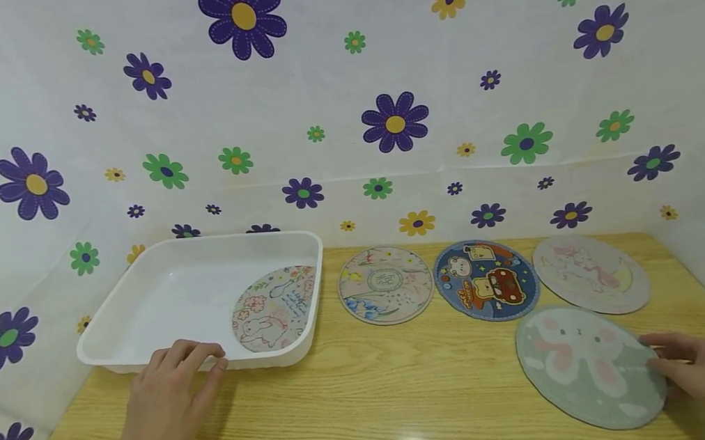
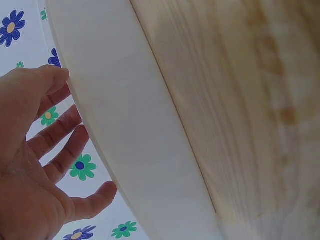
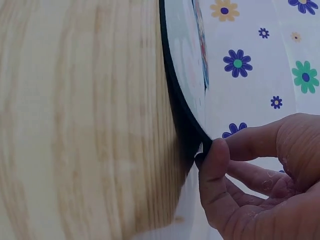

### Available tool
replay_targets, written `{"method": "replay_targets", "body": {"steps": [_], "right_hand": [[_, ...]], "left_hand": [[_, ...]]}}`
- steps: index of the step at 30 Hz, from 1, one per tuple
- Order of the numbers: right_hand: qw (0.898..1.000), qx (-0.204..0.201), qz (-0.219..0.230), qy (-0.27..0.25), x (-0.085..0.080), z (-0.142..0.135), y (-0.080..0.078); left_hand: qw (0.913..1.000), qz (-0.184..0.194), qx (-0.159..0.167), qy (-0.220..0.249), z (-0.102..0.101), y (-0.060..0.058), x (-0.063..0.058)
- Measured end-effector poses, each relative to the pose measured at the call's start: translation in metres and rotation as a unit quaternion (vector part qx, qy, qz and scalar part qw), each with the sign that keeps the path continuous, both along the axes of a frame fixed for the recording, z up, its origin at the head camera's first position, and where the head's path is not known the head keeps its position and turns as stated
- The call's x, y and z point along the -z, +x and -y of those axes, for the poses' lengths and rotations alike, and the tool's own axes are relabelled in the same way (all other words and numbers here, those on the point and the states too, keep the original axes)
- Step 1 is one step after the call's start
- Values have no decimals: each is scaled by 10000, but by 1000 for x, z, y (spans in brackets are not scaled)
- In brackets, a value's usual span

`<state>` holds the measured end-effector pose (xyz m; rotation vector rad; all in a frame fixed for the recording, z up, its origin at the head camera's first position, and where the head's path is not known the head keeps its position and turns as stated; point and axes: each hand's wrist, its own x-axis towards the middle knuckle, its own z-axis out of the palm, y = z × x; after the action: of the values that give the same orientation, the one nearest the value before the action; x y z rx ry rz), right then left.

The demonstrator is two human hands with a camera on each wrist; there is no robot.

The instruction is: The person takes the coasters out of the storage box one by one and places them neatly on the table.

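Note:
A pale green round mouse pad with a white rabbit print is at the front right in the head view. My right hand pinches its right edge between thumb and fingers. In the right wrist view, the pad's dark edge is tilted up off the wood where I hold it. My left hand rests at the front rim of a white tray, fingertips touching the rim and slightly spread. Inside the tray, a floral rabbit pad leans on its right wall.
Behind the green pad, a pink floral pad, a dark blue bear pad and a pale pink pad lie in a row on the wooden table. A flower-printed white cloth hangs at the back and sides.

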<state>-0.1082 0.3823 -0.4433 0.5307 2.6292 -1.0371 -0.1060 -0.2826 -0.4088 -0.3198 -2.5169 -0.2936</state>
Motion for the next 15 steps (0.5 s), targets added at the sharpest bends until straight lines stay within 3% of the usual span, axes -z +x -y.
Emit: {"method": "replay_targets", "body": {"steps": [9, 15], "right_hand": [[9998, 105, 9, -180, 4, -1, -1], [9997, -27, 233, 30, -2, 4, -1]], "left_hand": [[9999, 121, -75, 68, 0, 2, 0], [10000, 49, -21, 28, 1, 0, 0]]}}
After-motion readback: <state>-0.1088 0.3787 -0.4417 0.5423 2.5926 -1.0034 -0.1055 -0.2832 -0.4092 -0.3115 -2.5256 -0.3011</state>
